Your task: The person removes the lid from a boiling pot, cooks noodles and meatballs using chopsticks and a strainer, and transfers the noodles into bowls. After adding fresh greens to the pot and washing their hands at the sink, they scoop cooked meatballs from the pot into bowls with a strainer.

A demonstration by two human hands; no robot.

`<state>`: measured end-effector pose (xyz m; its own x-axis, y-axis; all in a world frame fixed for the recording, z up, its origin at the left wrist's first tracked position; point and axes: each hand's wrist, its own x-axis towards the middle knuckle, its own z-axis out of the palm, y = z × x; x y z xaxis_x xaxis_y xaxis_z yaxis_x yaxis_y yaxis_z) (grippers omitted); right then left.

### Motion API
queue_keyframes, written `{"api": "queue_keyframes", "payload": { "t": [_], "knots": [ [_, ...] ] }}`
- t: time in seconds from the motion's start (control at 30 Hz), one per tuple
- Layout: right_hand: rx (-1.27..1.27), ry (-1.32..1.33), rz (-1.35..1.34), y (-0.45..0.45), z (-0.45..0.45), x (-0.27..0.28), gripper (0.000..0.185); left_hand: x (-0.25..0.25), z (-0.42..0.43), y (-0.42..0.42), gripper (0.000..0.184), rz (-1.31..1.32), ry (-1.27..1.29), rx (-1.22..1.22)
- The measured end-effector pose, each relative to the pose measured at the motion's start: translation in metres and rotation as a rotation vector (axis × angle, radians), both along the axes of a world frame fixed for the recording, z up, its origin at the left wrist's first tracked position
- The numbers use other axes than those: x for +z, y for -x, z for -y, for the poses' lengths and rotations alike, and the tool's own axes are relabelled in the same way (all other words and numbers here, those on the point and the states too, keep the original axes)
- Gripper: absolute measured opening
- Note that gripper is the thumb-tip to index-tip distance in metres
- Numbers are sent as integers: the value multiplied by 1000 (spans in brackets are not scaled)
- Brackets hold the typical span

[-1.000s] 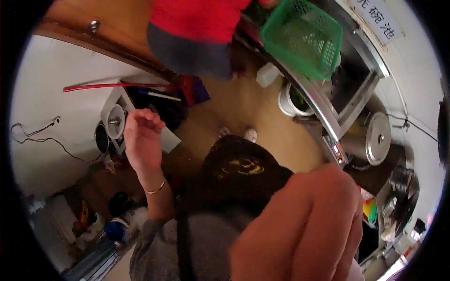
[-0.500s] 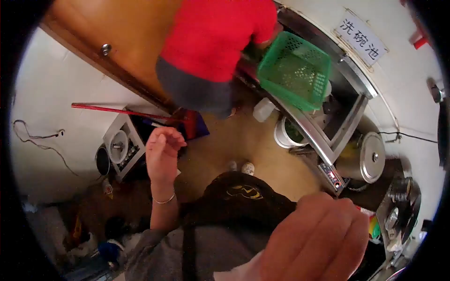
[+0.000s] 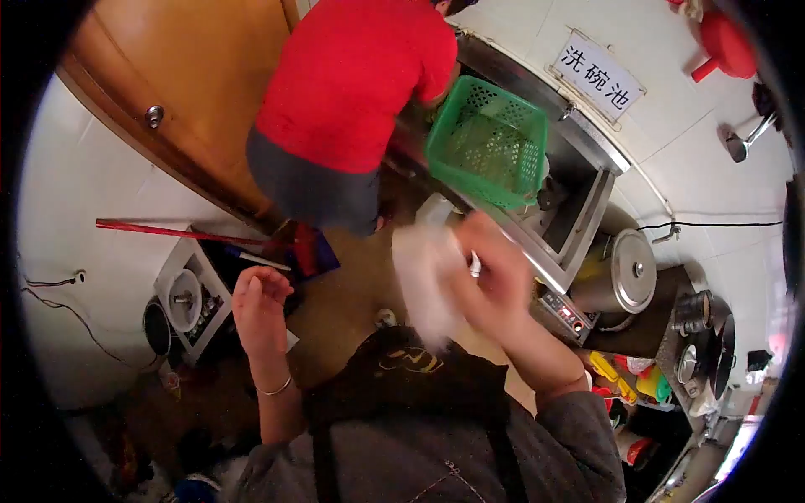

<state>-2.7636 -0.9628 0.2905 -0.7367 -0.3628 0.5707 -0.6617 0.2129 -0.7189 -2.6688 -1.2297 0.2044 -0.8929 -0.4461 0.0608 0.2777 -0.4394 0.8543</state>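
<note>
My right hand (image 3: 495, 272) is raised over the middle of the view, its fingers closed on a white, soft-looking thing (image 3: 426, 281). Motion smears this thing, so whether it is cloth, paper or plastic is unclear. On the left, my left hand (image 3: 262, 306) hangs in the air with loosely bent fingers, and nothing shows in it. A bracelet circles that wrist. Below both hands is the dark apron (image 3: 402, 386) on my body, with a yellow mark on its chest.
A person in a red shirt (image 3: 352, 75) bends over the sink (image 3: 579, 230), where a green basket (image 3: 486, 142) sits. A lidded steel pot (image 3: 633, 268) stands beyond a lit control panel (image 3: 566, 318). Left are a stove-like unit (image 3: 197, 293), a red pole (image 3: 168, 226) and a wooden door (image 3: 184, 67).
My right hand has swung from close to the camera at lower right to the middle, bringing the white thing into view. My left hand stays raised, slightly lower in view.
</note>
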Motion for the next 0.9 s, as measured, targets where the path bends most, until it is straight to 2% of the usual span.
{"api": "queue_keyframes", "payload": {
  "t": [0.03,0.07,0.1,0.13,0.2,0.23,0.27,0.3,0.33,0.4,0.43,0.53,0.7,0.9],
  "knots": [
    [-177,-31,250,16,11,-35,17,-2,3,-1,18,9,-12,11],
    [-155,28,404,36,8,-71,16,-5,6,-2,17,20,-23,21],
    [-134,90,559,45,14,-68,15,-7,11,-4,17,18,-31,16],
    [-139,78,550,43,15,-61,15,-11,15,-3,18,27,-19,-2],
    [154,640,931,16,20,-20,21,-11,12,1,18,47,-15,-16],
    [186,608,846,-7,17,20,13,-5,8,3,18,46,-14,-19],
    [223,581,763,-25,13,49,13,-2,7,6,18,47,-7,-19],
    [225,587,776,-32,11,56,13,-5,10,7,18,49,-40,-59],
    [518,709,698,-37,8,60,12,-5,9,11,17,14,-7,-71],
    [1094,927,490,-42,4,63,21,-1,3,16,17,29,-23,-79],
    [1272,940,432,-39,4,64,21,-3,1,19,17,36,-28,-81],
    [1326,909,461,-28,10,60,21,-7,3,22,17,69,-60,-68],
    [1319,952,503,-26,18,42,21,-8,4,27,19,60,51,-83],
    [1270,1004,508,-29,14,31,21,-24,7,30,21,50,-20,-112]
  ]
}}
